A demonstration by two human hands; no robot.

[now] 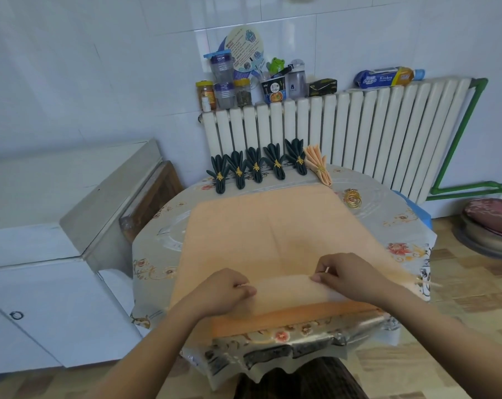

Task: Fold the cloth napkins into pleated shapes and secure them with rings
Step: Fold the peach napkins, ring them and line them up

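Both hands pinch the near fold of the peach napkin, left hand and right hand spaced along the crease (running left to right), the unpleated cloth stretching away toward the far gold rings.

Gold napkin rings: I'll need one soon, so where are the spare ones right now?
The gold napkin rings lie piled on the table's far right, beside the spread orange napkin and just below the finished orange napkin.

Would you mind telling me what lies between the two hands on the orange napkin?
In the head view, only the napkin's raised fold spans from the left hand to the right hand.
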